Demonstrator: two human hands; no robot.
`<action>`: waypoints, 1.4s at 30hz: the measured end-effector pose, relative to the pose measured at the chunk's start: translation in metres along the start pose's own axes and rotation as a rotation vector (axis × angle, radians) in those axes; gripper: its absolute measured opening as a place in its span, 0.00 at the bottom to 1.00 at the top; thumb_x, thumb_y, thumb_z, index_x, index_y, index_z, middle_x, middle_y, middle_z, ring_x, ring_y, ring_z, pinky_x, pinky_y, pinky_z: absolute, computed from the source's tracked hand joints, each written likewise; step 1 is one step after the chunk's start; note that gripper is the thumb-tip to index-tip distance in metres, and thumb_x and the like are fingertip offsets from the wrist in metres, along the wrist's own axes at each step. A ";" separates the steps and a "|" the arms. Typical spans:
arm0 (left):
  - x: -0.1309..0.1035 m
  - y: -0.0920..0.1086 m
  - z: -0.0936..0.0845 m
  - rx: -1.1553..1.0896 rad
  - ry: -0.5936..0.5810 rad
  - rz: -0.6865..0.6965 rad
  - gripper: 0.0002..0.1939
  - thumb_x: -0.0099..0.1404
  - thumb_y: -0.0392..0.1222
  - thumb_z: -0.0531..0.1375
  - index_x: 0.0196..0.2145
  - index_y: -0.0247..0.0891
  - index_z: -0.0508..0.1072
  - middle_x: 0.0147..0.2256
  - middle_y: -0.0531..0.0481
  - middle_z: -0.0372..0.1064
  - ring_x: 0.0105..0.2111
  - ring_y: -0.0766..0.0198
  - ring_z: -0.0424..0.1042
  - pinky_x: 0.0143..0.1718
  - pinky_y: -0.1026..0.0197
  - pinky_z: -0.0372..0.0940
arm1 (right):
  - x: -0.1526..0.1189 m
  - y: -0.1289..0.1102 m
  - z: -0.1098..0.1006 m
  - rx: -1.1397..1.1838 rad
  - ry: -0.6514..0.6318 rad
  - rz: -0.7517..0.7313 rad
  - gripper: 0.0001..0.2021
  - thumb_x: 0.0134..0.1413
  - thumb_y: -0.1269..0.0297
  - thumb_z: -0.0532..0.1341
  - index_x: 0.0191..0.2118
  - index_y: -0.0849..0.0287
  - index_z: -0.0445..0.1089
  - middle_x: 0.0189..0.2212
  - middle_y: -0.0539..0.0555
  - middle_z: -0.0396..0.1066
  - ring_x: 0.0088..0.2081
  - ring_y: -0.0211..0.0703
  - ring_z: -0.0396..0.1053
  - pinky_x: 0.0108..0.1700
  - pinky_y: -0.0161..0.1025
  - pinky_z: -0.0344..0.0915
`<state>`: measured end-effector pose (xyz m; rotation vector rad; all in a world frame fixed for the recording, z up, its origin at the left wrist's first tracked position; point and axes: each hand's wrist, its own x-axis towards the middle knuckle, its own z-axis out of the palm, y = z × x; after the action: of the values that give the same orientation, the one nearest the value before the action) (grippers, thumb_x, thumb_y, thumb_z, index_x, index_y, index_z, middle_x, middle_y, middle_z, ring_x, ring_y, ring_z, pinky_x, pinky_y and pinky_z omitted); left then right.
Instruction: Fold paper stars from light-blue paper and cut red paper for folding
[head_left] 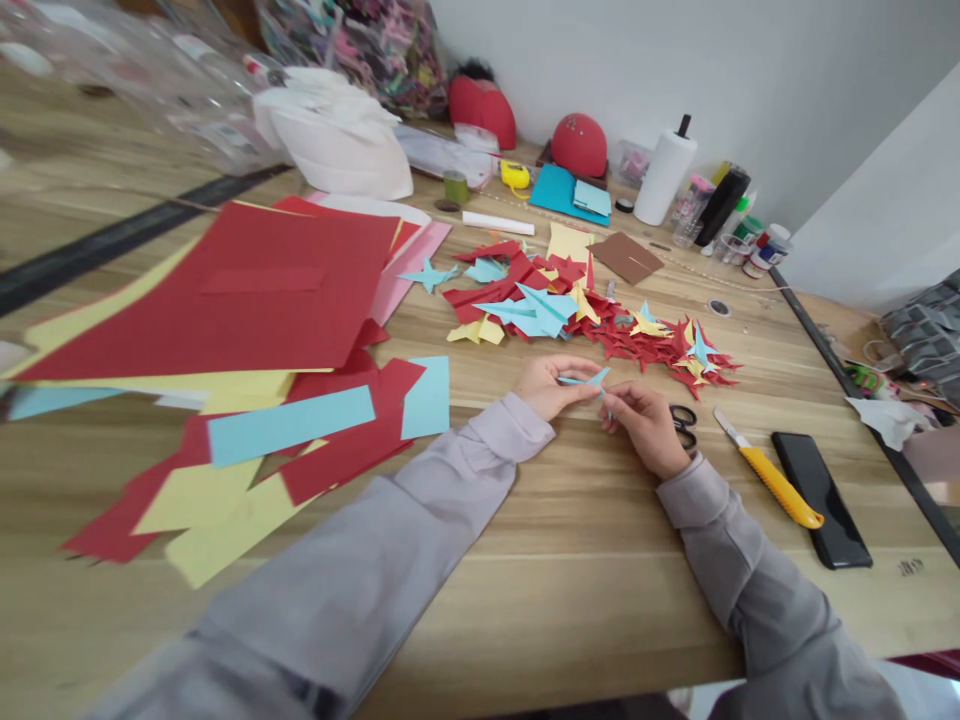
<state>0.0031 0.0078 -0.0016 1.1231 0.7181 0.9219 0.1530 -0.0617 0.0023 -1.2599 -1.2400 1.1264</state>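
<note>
Between my two hands is a small light-blue folded paper star [598, 379], its points sticking out past the fingers. My left hand [553, 386] pinches it from the left side. From the right, my right hand [643, 420] has thumb and fingertips closed on one of its points. Just beyond the hands lies a heap of folded red paper stars [645, 345], mixed with yellow and blue ones. Black-handled scissors [682, 425] rest beside my right hand, their blades hidden. A larger blue folded paper piece [532, 310] lies on the heap.
Red, yellow and blue paper sheets [300, 290] and cut strips [292, 425] spread over the left. A yellow utility knife [780, 485] with its blade out overlaps a black phone [825, 500] at right. Bottles [766, 250], a tape measure [514, 176] and red pincushions [579, 145] stand behind.
</note>
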 end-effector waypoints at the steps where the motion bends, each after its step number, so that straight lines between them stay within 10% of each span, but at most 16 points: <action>1: 0.000 0.000 0.000 0.017 -0.007 -0.001 0.25 0.35 0.43 0.73 0.33 0.31 0.76 0.25 0.49 0.75 0.24 0.66 0.72 0.31 0.62 0.69 | 0.000 0.000 0.000 -0.020 0.000 -0.001 0.16 0.44 0.50 0.66 0.29 0.59 0.69 0.19 0.47 0.70 0.19 0.33 0.65 0.22 0.31 0.64; 19: -0.001 0.003 0.002 0.041 0.076 -0.016 0.25 0.35 0.41 0.72 0.33 0.30 0.75 0.20 0.53 0.71 0.15 0.73 0.64 0.18 0.67 0.62 | -0.001 -0.002 0.001 -0.035 -0.067 0.035 0.19 0.36 0.54 0.71 0.33 0.59 0.69 0.20 0.45 0.70 0.20 0.33 0.66 0.23 0.31 0.64; 42: 0.002 -0.002 -0.002 0.012 0.083 0.047 0.24 0.35 0.43 0.72 0.31 0.31 0.75 0.25 0.48 0.74 0.24 0.64 0.72 0.28 0.60 0.68 | -0.001 -0.001 -0.002 0.078 0.031 0.038 0.16 0.41 0.54 0.68 0.33 0.59 0.69 0.25 0.50 0.74 0.24 0.37 0.71 0.26 0.34 0.68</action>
<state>0.0032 0.0103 -0.0037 1.1218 0.7688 1.0097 0.1545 -0.0627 0.0031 -1.2417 -1.1433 1.1674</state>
